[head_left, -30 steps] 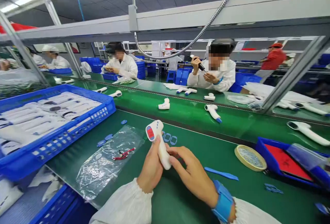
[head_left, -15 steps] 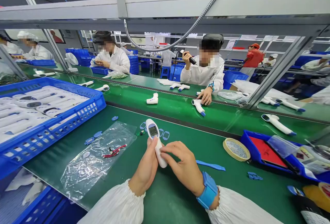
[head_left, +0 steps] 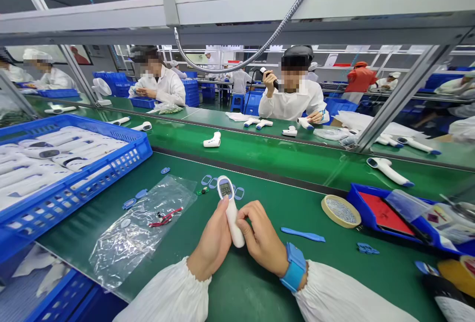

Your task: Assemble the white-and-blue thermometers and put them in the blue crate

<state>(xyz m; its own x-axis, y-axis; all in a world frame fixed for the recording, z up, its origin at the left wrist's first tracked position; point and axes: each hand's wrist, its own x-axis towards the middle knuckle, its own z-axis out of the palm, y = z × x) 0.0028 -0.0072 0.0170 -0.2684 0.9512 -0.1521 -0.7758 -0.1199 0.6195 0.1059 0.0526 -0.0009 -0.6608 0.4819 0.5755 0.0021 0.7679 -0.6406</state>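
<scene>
A white handheld thermometer (head_left: 229,202) with a small grey display stands upright over the green bench, screen toward me. My left hand (head_left: 212,244) wraps its handle from the left. My right hand (head_left: 261,238), with a blue wrist strap (head_left: 295,266), closes on the handle from the right. Several small blue-rimmed lens pieces (head_left: 239,193) lie on the bench just behind the thermometer.
A blue crate (head_left: 122,161) of white thermometer bodies is at left. A clear plastic bag (head_left: 137,228) with red wires lies near it. A tape roll (head_left: 340,210), a blue pry tool (head_left: 302,235) and a blue tray (head_left: 365,213) lie right. Workers in white sit beyond the conveyor (head_left: 274,156).
The thermometer turned from showing a red and blue label to showing its grey display. My right fingers have closed onto the handle. The view dropped and shifted slightly.
</scene>
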